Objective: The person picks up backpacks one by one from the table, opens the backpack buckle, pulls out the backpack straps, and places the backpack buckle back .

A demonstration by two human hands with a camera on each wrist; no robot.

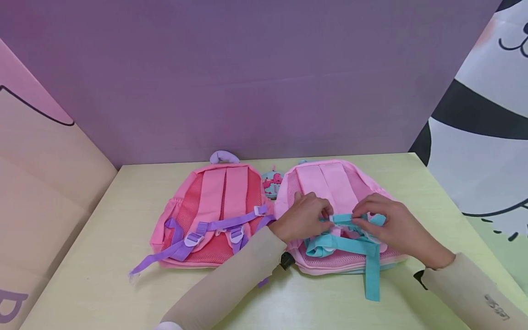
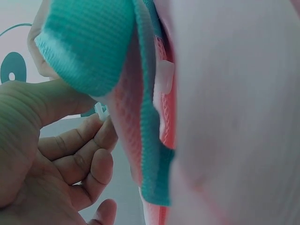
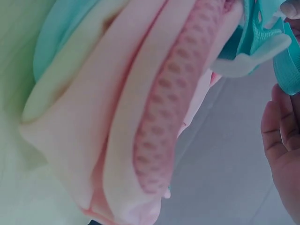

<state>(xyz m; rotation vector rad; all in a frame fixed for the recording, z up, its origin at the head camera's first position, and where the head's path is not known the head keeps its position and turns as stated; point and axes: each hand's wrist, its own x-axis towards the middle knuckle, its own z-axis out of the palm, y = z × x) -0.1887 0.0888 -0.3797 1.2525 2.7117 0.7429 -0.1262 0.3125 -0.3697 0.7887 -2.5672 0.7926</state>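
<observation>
A light pink backpack lies back side up on the table, its teal straps bunched over its lower half. With thumb and fingers my left hand pinches a small white plastic clip on one teal strap. My right hand grips the same teal strap a short way to the right, so a short length spans between both hands. Another white buckle hangs on teal webbing near the right hand in the right wrist view. One teal end hangs over the backpack's bottom edge.
Left of it lies a coral-pink backpack with purple straps, one end trailing onto the table. A small teal and pink patterned item sits between the backpacks. A purple wall stands behind.
</observation>
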